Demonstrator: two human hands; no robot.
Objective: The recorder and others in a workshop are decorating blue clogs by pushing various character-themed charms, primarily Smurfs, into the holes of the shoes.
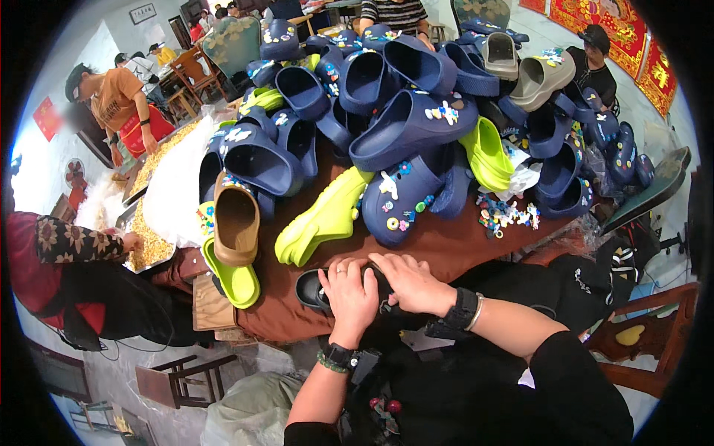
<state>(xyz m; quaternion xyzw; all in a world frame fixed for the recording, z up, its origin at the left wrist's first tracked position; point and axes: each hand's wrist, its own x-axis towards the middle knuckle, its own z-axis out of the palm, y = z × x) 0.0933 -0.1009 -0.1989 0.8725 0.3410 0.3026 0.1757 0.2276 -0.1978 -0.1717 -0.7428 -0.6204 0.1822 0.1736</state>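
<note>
A black clog (306,288) lies on the brown cloth at the near table edge, its left end showing beside my hands. My left hand (348,296) is over it, fingers curled onto its top. Against its right part, my right hand (413,284) bends its fingers and thumb, with the fingertips close to my left hand. Much of this clog is hidden under both hands. Just beyond lie a lime-green clog (321,219) and a navy clog (398,199) studded with colourful charms. A brown clog (236,223) stands to the left, above another lime-green clog (236,279).
A high heap of navy clogs (416,126) covers the table's far part. Loose charms (506,215) are piled at the right. One person (123,100) bends over trays of small yellow pieces (145,230); another person's sleeve (78,241) is at the left. A wooden chair (647,338) stands right.
</note>
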